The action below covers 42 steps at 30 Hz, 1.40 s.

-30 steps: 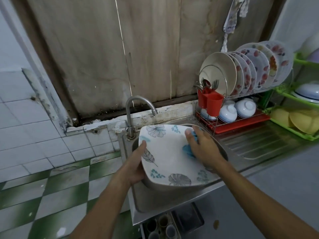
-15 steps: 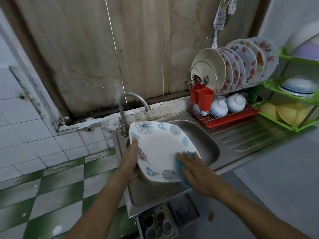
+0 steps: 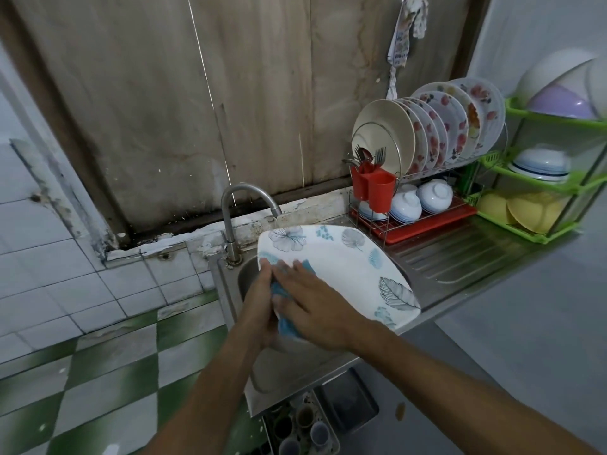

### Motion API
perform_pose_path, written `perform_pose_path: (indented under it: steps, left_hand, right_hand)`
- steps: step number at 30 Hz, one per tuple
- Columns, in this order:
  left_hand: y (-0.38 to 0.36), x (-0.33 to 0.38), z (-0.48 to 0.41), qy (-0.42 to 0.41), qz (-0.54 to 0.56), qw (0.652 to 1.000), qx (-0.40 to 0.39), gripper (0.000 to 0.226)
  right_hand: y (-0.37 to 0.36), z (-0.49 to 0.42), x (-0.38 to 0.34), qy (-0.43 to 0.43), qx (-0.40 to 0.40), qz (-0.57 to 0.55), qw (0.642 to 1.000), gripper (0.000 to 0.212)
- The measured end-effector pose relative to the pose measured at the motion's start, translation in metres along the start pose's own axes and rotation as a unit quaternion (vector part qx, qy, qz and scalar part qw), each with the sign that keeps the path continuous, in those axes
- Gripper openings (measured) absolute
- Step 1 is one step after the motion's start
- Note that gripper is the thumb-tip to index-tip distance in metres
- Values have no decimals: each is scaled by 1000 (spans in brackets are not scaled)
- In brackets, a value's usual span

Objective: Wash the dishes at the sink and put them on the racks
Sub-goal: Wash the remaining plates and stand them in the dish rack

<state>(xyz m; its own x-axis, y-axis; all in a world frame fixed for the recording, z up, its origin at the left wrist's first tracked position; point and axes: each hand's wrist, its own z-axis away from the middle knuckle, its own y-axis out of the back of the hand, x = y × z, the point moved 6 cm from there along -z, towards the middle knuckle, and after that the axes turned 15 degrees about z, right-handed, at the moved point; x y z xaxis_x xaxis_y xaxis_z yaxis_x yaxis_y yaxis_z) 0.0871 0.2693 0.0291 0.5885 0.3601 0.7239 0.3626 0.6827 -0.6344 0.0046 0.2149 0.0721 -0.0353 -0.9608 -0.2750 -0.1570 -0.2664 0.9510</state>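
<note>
Over the sink (image 3: 224, 292), your tilted leaf-print plate (image 3: 345, 267) hides most of the basin. Both hands cover its corner by the sink's left rim. Your left hand (image 3: 259, 302) grips that edge, with its fingers hidden underneath. Your right hand (image 3: 317, 311) lies flat, fingers straight, pressing a mostly covered blue sponge (image 3: 286, 327) onto the plate.

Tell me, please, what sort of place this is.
Probably a home kitchen's washing-up corner: a steel sink with a tap, a patterned plate held over it, a wire dish rack full of plates and bowls, and a green shelf rack beside that.
</note>
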Motion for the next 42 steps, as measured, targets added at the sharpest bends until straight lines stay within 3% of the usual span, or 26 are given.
perform_pose_path:
  steps: [4, 8, 10, 11, 13, 14, 16, 18, 20, 22, 24, 26, 31, 36, 42]
  left_hand:
    - [23, 15, -5, -42, -5, 998, 45, 58]
    - [24, 24, -2, -54, -52, 997, 16, 46]
    - [23, 24, -1, -44, -74, 996, 3, 44]
    - [23, 24, 1, -38, -79, 996, -5, 45]
    - [24, 23, 1, -13, -82, 996, -17, 46]
    - [24, 22, 1, -3, -76, 997, -20, 46]
    - [25, 22, 3, 10, -72, 997, -22, 45]
    - [23, 20, 2, 16, -74, 997, -21, 45]
    - [22, 14, -5, 4, -112, 994, -4, 42]
    - [20, 9, -17, -41, -196, 979, 34, 34]
    - [10, -1, -29, -74, -285, 955, 44, 28]
    - [-12, -16, -35, -82, -379, 922, 10, 27]
    - [-101, -53, -38, -136, -510, 836, -153, 38]
    - [-216, -84, -51, -213, -600, 738, -224, 44]
    - [-341, -99, -57, -299, -631, 667, -260, 47]
  right_hand:
    - [-10, 57, 18, -20, -15, 78, 997, 60]
    - [-7, 76, 89, -271, 55, 101, 956, 60]
    - [-5, 79, 119, -386, 63, -27, 920, 61]
    - [-6, 82, 133, -426, 66, -156, 889, 60]
    - [-11, 89, 143, -439, 45, -479, 759, 49]
    - [-8, 94, 141, -431, 28, -562, 705, 42]
    - [-4, 102, 140, -407, 17, -637, 655, 28]
    - [2, 104, 140, -386, 8, -638, 666, 21]
    - [10, 108, 144, -397, 35, -609, 685, 28]
    - [25, 113, 156, -410, 100, -556, 716, 43]
    - [49, 120, 158, -407, 188, -492, 746, 28]
    - [70, 128, 159, -400, 243, -426, 774, 15]
    - [114, 155, 181, -396, 328, -200, 834, 18]
    - [161, 192, 227, -402, 395, -115, 818, 27]
    - [229, 224, 291, -394, 455, -63, 796, 36]
